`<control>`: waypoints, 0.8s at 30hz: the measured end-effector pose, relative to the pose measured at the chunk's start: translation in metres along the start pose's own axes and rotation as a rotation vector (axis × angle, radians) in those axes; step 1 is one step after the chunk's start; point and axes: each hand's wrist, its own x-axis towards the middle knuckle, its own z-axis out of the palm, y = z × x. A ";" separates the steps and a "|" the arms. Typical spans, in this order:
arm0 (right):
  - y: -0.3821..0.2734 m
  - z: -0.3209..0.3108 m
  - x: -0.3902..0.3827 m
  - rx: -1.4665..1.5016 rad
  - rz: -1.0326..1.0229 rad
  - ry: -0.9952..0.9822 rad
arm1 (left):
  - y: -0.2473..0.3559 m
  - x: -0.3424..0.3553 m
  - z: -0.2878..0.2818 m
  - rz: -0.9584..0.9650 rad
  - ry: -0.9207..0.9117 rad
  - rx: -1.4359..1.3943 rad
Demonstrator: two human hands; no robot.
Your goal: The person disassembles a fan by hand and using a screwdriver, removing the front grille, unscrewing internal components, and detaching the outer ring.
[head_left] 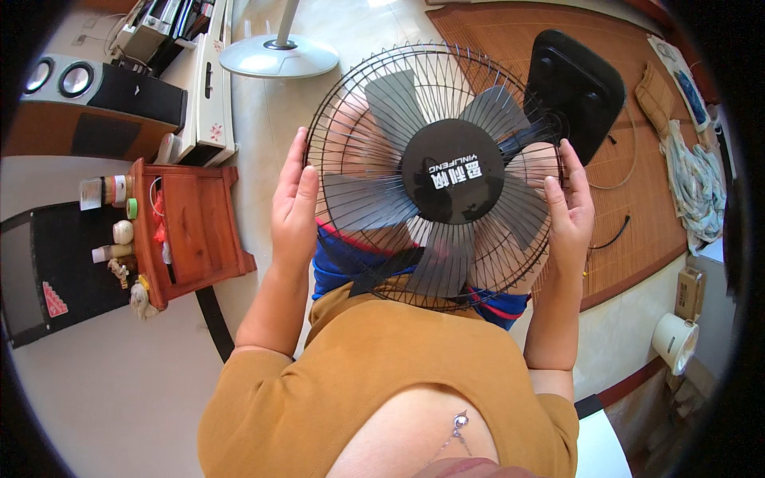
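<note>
The left hand (293, 209) and the right hand (570, 209) clasp opposite sides of a black wire fan guard (434, 175), fingers flat against its rim. The fan sits over the person's lap, grey blades (362, 201) behind the grille, its black base (575, 89) resting toward the woven mat (637, 191). A red wooden cabinet (195, 231) stands to the left.

Mustard short-sleeved top, blue shorts perhaps red-trimmed, thin silver necklace pendant.
</note>
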 end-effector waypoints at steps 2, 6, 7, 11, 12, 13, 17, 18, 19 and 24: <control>-0.003 0.002 -0.002 -0.007 0.018 -0.011 | -0.014 0.000 -0.013 0.003 -0.029 0.001; 0.004 0.003 -0.001 -0.198 -0.102 -0.045 | -0.015 -0.004 -0.013 -0.025 0.013 -0.052; 0.007 0.003 -0.001 -0.293 -0.163 -0.058 | -0.019 -0.004 -0.016 -0.039 0.018 0.006; 0.002 0.002 -0.003 -0.213 -0.123 -0.012 | -0.013 -0.006 -0.010 -0.023 -0.019 -0.048; -0.001 0.002 -0.003 -0.211 -0.123 -0.014 | -0.011 -0.006 -0.008 -0.023 -0.016 -0.045; -0.003 0.003 -0.003 -0.191 -0.149 -0.006 | -0.009 -0.006 -0.007 0.016 -0.011 -0.024; -0.002 0.001 -0.003 -0.172 -0.115 -0.012 | -0.011 -0.005 -0.008 0.043 -0.010 0.006; 0.001 0.000 -0.003 -0.155 -0.088 -0.013 | -0.012 -0.004 -0.007 0.043 -0.014 0.002; 0.003 -0.001 -0.003 -0.195 -0.092 -0.004 | -0.013 -0.003 -0.006 0.047 -0.017 0.038; 0.005 -0.003 -0.001 -0.161 -0.085 -0.017 | -0.014 -0.001 -0.008 0.054 -0.024 0.072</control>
